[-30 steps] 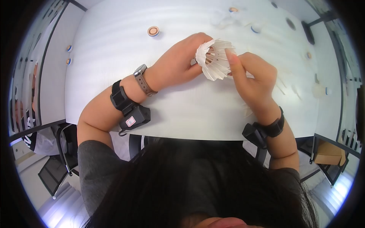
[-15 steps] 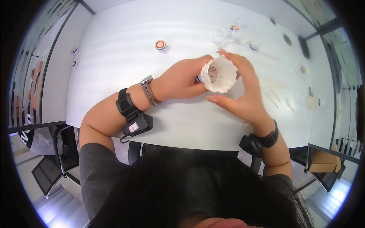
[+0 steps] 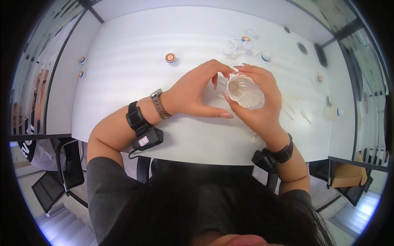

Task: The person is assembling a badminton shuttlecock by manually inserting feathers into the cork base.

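Over the surface, I see my right hand nearer the feathered shuttlecock, fingers curved around its skirt. Its long axis slants, mouth lower right, narrow end towards my left hand. Those fingers are wide apart; fingertip contact I can't tell. Farther off sits a round cork piece.

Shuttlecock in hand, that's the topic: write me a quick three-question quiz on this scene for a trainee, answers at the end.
1. Which hand curls around the shuttlecock? A: left hand. B: right hand. C: neither.
2. True or false: the watch is on the left wrist.
3. Fill in: the brown cardboard box is on the person's ____ side.

Key: 1 B; 2 true; 3 right.
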### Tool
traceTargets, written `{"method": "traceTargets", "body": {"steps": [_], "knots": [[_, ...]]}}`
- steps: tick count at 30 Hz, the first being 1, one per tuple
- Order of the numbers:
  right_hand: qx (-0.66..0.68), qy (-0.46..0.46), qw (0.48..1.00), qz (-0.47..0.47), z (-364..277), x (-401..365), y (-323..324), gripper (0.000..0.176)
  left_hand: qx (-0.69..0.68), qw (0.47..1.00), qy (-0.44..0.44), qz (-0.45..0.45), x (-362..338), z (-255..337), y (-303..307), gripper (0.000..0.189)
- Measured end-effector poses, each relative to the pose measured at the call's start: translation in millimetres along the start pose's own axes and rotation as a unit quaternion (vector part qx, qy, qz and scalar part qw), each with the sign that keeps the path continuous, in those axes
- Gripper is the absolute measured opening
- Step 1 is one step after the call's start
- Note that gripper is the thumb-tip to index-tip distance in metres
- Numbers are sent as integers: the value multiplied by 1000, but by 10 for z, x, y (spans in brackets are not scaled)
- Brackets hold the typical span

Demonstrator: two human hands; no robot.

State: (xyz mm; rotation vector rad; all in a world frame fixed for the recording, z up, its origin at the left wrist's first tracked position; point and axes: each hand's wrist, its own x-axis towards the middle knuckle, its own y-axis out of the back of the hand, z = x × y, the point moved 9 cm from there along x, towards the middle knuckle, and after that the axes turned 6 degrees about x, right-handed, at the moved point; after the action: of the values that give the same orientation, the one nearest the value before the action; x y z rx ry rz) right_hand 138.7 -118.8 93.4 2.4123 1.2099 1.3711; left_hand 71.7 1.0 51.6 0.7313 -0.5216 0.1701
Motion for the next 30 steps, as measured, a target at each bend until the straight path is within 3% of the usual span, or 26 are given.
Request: {"method": "traceTargets", "body": {"steps": [4, 5, 8, 11, 18, 27, 30], "knots": [[-39, 14, 999, 12, -22, 1, 69, 48, -31, 999, 22, -9, 22, 25, 47, 98], [-35, 1, 999, 6, 8, -10, 60, 49, -35, 999, 10, 16, 37, 94, 105, 89], [-39, 3, 999, 0, 4, 12, -22, 50, 48, 997, -38, 37, -21, 85, 142, 97], [-15, -7, 1000, -2, 46, -16, -57, 57, 75, 993, -79, 48, -23, 171, 146, 90], [-26, -34, 998, -36, 100, -23, -126, 62, 100, 992, -66, 48, -18, 215, 132, 89], [117, -159, 977, -82, 287, -162, -261, 64, 66, 994, -79, 37, -15, 188, 102, 76], [133, -141, 978, -81, 255, -109, -268, 63, 60, 994, -75, 52, -14, 165, 119, 70]]}}
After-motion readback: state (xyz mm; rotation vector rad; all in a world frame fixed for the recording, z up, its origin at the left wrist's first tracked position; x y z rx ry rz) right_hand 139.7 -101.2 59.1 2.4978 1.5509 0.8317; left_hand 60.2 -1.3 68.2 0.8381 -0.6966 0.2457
